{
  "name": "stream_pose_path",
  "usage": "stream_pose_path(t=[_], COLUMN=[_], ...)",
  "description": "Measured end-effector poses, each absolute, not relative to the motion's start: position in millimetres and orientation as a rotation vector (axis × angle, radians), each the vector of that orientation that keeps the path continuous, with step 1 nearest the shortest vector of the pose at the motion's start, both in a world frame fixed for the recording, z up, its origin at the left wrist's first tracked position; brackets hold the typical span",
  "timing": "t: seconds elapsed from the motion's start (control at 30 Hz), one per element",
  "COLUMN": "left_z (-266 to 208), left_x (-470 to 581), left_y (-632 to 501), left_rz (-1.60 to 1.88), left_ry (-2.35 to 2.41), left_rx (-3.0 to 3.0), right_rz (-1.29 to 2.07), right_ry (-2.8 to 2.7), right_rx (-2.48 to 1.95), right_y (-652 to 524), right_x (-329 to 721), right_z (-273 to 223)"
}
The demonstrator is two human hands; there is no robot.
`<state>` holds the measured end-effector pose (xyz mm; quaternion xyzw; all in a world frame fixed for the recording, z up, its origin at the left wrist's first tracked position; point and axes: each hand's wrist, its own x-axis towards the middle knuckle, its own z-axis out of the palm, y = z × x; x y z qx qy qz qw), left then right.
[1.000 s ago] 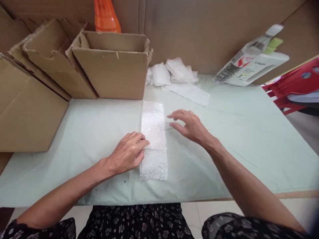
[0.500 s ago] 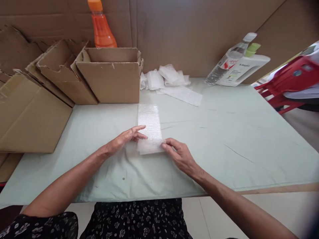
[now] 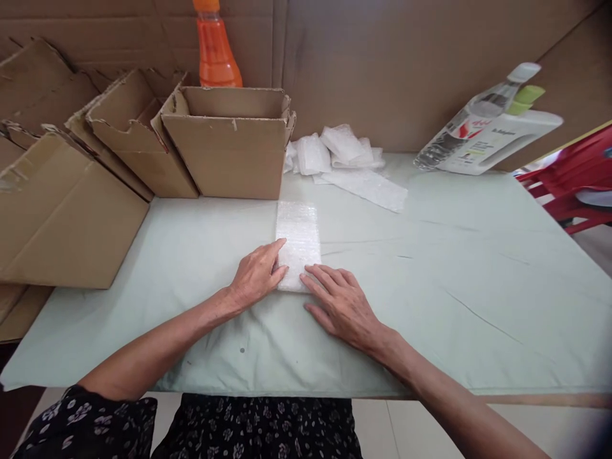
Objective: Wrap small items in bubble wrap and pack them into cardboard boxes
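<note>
A strip of bubble wrap (image 3: 299,233) lies flat on the green tablecloth (image 3: 382,306), its long sides running away from me. My left hand (image 3: 261,273) rests at its left edge, index finger and thumb apart and touching the wrap. On the near right corner lies my right hand (image 3: 338,299), palm down, fingers stretched out over the sheet and the thumb on the cloth. Neither hand grips anything. Whether something lies inside the bubble wrap cannot be seen.
Several open cardboard boxes (image 3: 224,153) stand at the left and back left. Behind them is an orange bottle (image 3: 217,54). More bubble wrap pieces (image 3: 363,188) lie at the back. A clear bottle (image 3: 459,127) leans against a white jug (image 3: 497,143). Beyond the right edge is a red chair (image 3: 568,172).
The right hand has let go of the lifted near end of the bubble wrap and now lies flat on it. My left hand has come down onto the left edge. The view has shifted slightly left.
</note>
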<state>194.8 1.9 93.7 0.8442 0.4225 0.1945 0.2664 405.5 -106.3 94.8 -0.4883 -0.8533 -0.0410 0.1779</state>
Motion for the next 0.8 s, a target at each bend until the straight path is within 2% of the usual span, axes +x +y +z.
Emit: stream_pose_path(t=[0.13, 0.23, 0.37, 0.57, 0.8], left_z=[98, 99, 100, 101, 97], left_x=[185, 175, 171, 181, 168], left_y=[-14, -34, -50, -36, -50], left_rz=[0.805, 0.753, 0.636, 0.348, 0.743], left_ry=[0.894, 0.747, 0.854, 1.095, 0.929], left_rx=[2.471, 2.53, 2.305, 2.22, 2.58], right_rz=[-0.113, 0.083, 0.401, -0.13, -0.014], right_ry=[-2.412, -2.354, -2.227, -2.235, -2.4], right_rx=[-1.392, -1.415, -1.487, -1.414, -1.345], right_y=[-89, -90, -107, -124, -101], right_x=[404, 407, 408, 402, 397], right_z=[87, 89, 101, 110, 94])
